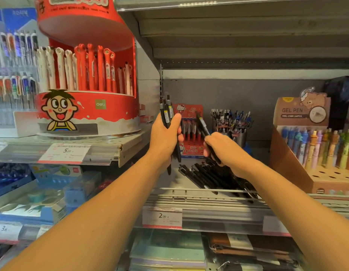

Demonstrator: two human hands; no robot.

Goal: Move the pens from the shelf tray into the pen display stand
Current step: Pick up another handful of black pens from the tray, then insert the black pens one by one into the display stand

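Hands at work over a shop shelf (209, 194). Left hand (165, 137) is closed around a bundle of black pens (166, 112), which stand nearly upright with their clip ends above the fist and their tips showing below the wrist. Right hand (226, 151) is closed on a single black pen (202, 124), which slants up and to the left toward the bundle, its upper end just beside the left hand's fingers.

Loose black pens (207, 176) lie in a pile on the shelf directly under and beside the right hand, behind the wire rail (189, 190) at the shelf's front edge. Their long axes run from the near right toward the far left. This hand is the nearer of the two to the pile.

Candidate stands sit toward the back of the shelf: a red pen stand (189, 132) beyond the two hands, and a dark cup of mixed pens (233, 126) to its right. Which one is the intended target cannot be told. Judged from the layout, the single pen needs only a short leftward pass to join the bundle, while many pens remain to be gathered.
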